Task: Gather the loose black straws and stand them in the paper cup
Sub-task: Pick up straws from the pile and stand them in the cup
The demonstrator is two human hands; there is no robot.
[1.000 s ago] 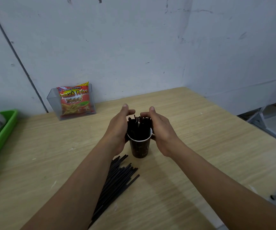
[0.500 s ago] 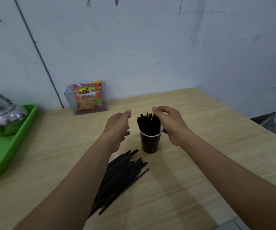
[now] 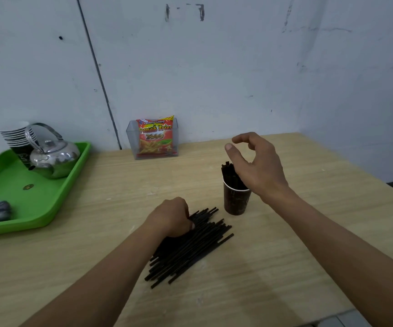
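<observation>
Loose black straws (image 3: pixel 190 246): one slanted heap on the desk (image 3: pixel 96 256), its far end just beside the paper cup (image 3: pixel 235 201). A bunch of standing straws (image 3: pixel 229 172) already fills the cup.

Left hand (image 3: pixel 170 218): knuckles up on the heap's far end, fingers curled down into it. The tips are hidden, so I cannot tell whether they have closed round any straws.

Right hand (image 3: pixel 255 168): above the cup, fingers loosely bent, thumb and forefinger apart, holding nothing.

Risks, as I judge them:
- The cup looks light and top-heavy, and the right wrist hangs close to its rim. A brush there could tip it and spill the bunch.
- Too large a grab may not fit the room left, and ends could catch on the rim.
- A one-ended lift could fan the heap and send straws rolling.

Writing: snack packet (image 3: pixel 156 138) in a clear holder reads "Kentang Goreng", "French Fries", "2000". Print on the paper cup and on the cup stack (image 3: pixel 16 138) beside the kettle (image 3: pixel 54 156) on the green tray (image 3: pixel 37 220) is unreadable.
</observation>
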